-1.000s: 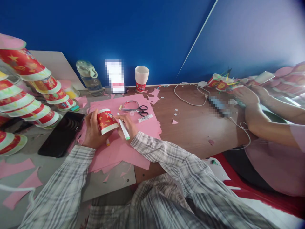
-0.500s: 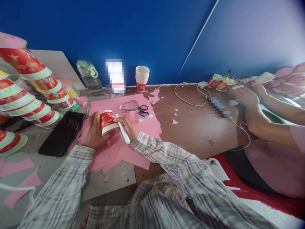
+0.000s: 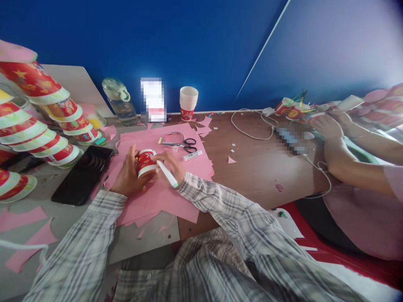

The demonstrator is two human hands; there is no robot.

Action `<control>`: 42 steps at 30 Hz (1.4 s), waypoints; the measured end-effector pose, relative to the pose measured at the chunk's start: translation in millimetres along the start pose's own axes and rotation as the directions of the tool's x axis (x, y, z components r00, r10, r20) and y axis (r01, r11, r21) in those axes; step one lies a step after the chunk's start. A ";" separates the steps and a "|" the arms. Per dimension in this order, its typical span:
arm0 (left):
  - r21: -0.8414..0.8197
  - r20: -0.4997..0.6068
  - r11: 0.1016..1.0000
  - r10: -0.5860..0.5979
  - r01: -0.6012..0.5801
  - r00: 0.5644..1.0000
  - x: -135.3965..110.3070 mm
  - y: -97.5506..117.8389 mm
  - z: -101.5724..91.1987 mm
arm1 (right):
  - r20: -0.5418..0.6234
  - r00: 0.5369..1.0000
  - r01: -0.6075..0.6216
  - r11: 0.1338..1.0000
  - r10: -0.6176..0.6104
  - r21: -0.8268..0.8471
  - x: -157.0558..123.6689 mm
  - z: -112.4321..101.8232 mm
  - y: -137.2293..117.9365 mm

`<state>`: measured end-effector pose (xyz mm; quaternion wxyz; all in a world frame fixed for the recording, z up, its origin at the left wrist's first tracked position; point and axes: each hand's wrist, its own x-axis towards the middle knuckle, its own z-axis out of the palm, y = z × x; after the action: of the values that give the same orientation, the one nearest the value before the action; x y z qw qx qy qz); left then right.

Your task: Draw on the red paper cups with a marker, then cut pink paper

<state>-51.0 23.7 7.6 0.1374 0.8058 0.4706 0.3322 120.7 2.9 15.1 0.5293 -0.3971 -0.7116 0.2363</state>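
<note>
My left hand (image 3: pixel 126 174) is closed around a red paper cup (image 3: pixel 146 160) with a white band, tilted above the pink paper sheets (image 3: pixel 171 199). A white marker (image 3: pixel 167 173) with a green end is gripped in my right hand (image 3: pixel 173 162), whose fingers reach the cup's right side. The marker's tip is hidden by my fingers. Beyond the hands lie black-handled scissors (image 3: pixel 185 145), a roll of tape (image 3: pixel 173 136) and a white glue stick (image 3: pixel 192 155), all on the pink sheets.
Stacked red cups (image 3: pixel 53 96) rise at the left, beside a black phone (image 3: pixel 82 175). A water bottle (image 3: pixel 119 102) and a stack of white cups (image 3: pixel 188 100) stand by the blue wall. At the right, a co-worker's arms (image 3: pixel 335 144) rest near a cable (image 3: pixel 252 136) and more cups.
The cup has shifted slightly right and down and turned in my left hand. My right hand has moved a little right, with the marker lying more slanted.
</note>
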 end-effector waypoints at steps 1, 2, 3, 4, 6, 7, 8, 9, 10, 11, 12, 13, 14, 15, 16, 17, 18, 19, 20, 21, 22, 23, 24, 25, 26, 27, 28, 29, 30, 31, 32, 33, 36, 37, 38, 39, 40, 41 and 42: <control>0.003 0.005 1.000 0.004 -0.004 1.000 -0.4 -1.4 0.8 | -0.054 0.992 -0.105 0.989 0.111 0.101 1.3 0.4 -1.9; 0.011 0.007 1.000 0.006 -0.006 1.000 -0.6 -2.3 1.3 | -0.092 0.973 -0.190 0.960 0.212 0.204 2.7 0.4 -3.8; 0.021 0.010 1.000 0.008 -0.008 1.000 -0.7 -2.8 1.5 | -0.048 0.965 -0.229 0.922 0.256 0.312 4.1 -0.1 -5.6; 0.031 0.010 0.999 0.013 -0.013 1.000 -0.7 -3.1 1.6 | -0.014 0.963 -0.238 0.877 0.268 0.417 5.4 -1.0 -7.4; 0.052 0.001 0.998 0.042 -0.042 0.999 -0.7 -3.4 1.7 | 0.028 0.963 -0.240 0.802 0.269 0.547 7.2 -3.7 -10.5; 0.064 -0.002 0.996 0.064 -0.064 0.998 -0.7 -3.7 1.8 | 0.037 0.959 -0.252 0.779 0.282 0.574 7.6 -5.1 -11.7; 0.077 -0.004 0.994 0.082 -0.081 0.997 -0.7 -4.0 2.0 | 0.047 0.952 -0.273 0.768 0.303 0.579 7.9 -6.2 -12.6; 0.090 -0.003 0.992 0.092 -0.091 0.996 -0.7 -4.4 2.1 | 0.061 0.944 -0.300 0.764 0.325 0.572 8.0 -7.1 -13.0; 0.101 0.000 0.991 0.093 -0.093 0.996 -0.8 -4.6 2.2 | 0.075 0.937 -0.323 0.762 0.341 0.561 7.9 -7.7 -13.2; 0.110 0.005 0.990 0.089 -0.089 0.996 -0.8 -4.8 2.2 | 0.087 0.933 -0.338 0.763 0.350 0.551 7.9 -8.0 -13.1; 0.115 0.010 0.990 0.083 -0.083 0.997 -0.8 -4.7 2.2 | 0.096 0.930 -0.348 0.764 0.355 0.543 7.9 -8.1 -12.9; 0.120 0.013 0.990 0.079 -0.080 0.997 -0.8 -4.4 2.1 | 0.104 0.928 -0.354 0.766 0.357 0.537 7.9 -8.2 -12.8; 0.124 0.017 0.989 0.078 -0.080 0.997 -0.8 -4.1 1.9 | 0.109 0.928 -0.358 0.767 0.357 0.533 8.1 -8.1 -12.8; 0.127 0.021 0.989 0.078 -0.080 0.997 -0.8 -3.6 1.7 | 0.108 0.927 -0.360 0.768 0.360 0.530 8.3 -8.1 -13.1; 0.133 0.026 0.988 0.074 -0.077 0.997 -0.7 -3.2 1.5 | 0.107 0.925 -0.363 0.769 0.364 0.526 8.5 -8.0 -13.5; 0.138 0.033 0.988 0.068 -0.072 0.997 -0.7 -2.9 1.3 | 0.105 0.924 -0.366 0.769 0.368 0.523 8.7 -7.9 -14.0; 0.145 0.038 0.987 0.061 -0.065 0.997 -0.8 -2.7 1.2 | 0.103 0.923 -0.368 0.771 0.371 0.520 8.9 -7.7 -14.5; 0.151 0.041 0.986 0.058 -0.064 0.997 -0.8 -2.7 1.1 | 0.102 0.923 -0.367 0.773 0.370 0.518 8.9 -7.4 -14.7; 0.157 0.040 0.985 0.064 -0.069 0.997 -0.9 -2.8 1.1 | 0.101 0.925 -0.362 0.775 0.365 0.517 8.7 -6.9 -14.7; 0.162 0.034 0.983 0.078 -0.083 0.996 -1.1 -3.0 1.1 | 0.102 0.928 -0.356 0.777 0.357 0.519 8.3 -6.3 -14.3; 0.168 0.024 0.981 0.098 -0.101 0.995 -1.3 -3.2 1.1 | 0.103 0.932 -0.348 0.779 0.348 0.521 7.8 -5.7 -13.7; 0.174 0.013 0.977 0.119 -0.120 0.993 -1.5 -3.4 1.1 | 0.105 0.936 -0.340 0.781 0.337 0.524 7.2 -5.0 -12.9; 0.180 0.005 0.974 0.137 -0.135 0.991 -1.7 -3.7 1.2 | 0.110 0.938 -0.335 0.783 0.328 0.525 6.6 -4.4 -12.0; 0.185 0.000 0.972 0.150 -0.148 0.989 -1.9 -3.9 1.3 | 0.115 0.940 -0.333 0.786 0.322 0.521 5.9 -3.9 -11.3; 0.189 -0.001 0.969 0.161 -0.158 0.987 -2.0 -4.1 1.4 | 0.122 0.941 -0.333 0.792 0.317 0.512 5.4 -3.7 -10.8; 0.191 -0.002 0.967 0.172 -0.168 0.985 -2.1 -4.2 1.5 | 0.127 0.941 -0.333 0.800 0.312 0.499 5.0 -3.6 -10.7; 0.194 -0.002 0.965 0.181 -0.177 0.983 -2.2 -4.3 1.5 | 0.131 0.942 -0.332 0.809 0.308 0.485 4.7 -3.7 -10.9; 0.198 -0.006 0.963 0.190 -0.185 0.982 -2.3 -4.3 1.6 | 0.133 0.943 -0.331 0.815 0.305 0.477 4.5 -4.0 -11.3; 0.203 -0.011 0.960 0.201 -0.195 0.980 -2.3 -4.1 1.6 | 0.135 0.944 -0.329 0.817 0.302 0.473 4.4 -4.2 -12.0; 0.210 -0.018 0.956 0.213 -0.205 0.977 -2.2 -3.9 1.6 | 0.137 0.945 -0.326 0.819 0.297 0.472 4.3 -4.5 -12.7; 0.216 -0.022 0.952 0.227 -0.217 0.974 -2.2 -3.5 1.5 | 0.140 0.945 -0.326 0.818 0.295 0.473 4.2 -4.7 -13.4; 0.219 -0.024 0.949 0.238 -0.228 0.971 -2.1 -3.1 1.3 | 0.147 0.945 -0.327 0.818 0.293 0.473 4.2 -4.8 -13.9; 0.219 -0.026 0.946 0.250 -0.239 0.968 -1.8 -1.7 0.6 | 0.162 0.948 -0.319 0.834 0.274 0.451 3.9 -4.4 -14.2; 0.219 -0.028 0.946 0.249 -0.237 0.968 -1.7 -1.3 0.4 | 0.160 0.951 -0.309 0.842 0.266 0.441 3.9 -4.1 -13.8; 0.220 -0.028 0.946 0.250 -0.238 0.968 -1.7 -1.1 0.2 | 0.154 0.954 -0.298 0.852 0.256 0.431 3.9 -3.8 -13.4; 0.222 -0.028 0.946 0.251 -0.238 0.968 -1.6 -1.0 0.1 | 0.148 0.958 -0.285 0.861 0.245 0.421 3.9 -3.5 -13.0; 0.224 -0.026 0.945 0.251 -0.239 0.968 -1.6 -0.9 0.0 | 0.141 0.961 -0.276 0.869 0.239 0.410 4.0 -3.2 -12.7; 0.226 -0.024 0.945 0.249 -0.237 0.968 -1.7 -0.9 0.1 | 0.131 0.962 -0.272 0.875 0.240 0.399 4.1 -3.1 -12.5; 0.228 -0.024 0.946 0.244 -0.232 0.969 -1.7 -0.9 0.1 | 0.118 0.962 -0.274 0.878 0.247 0.393 4.1 -3.1 -12.5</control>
<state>-52.1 22.7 6.4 -0.0074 0.8581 0.4076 0.3123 119.2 -1.2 27.9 0.5404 -0.3630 -0.6037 0.4601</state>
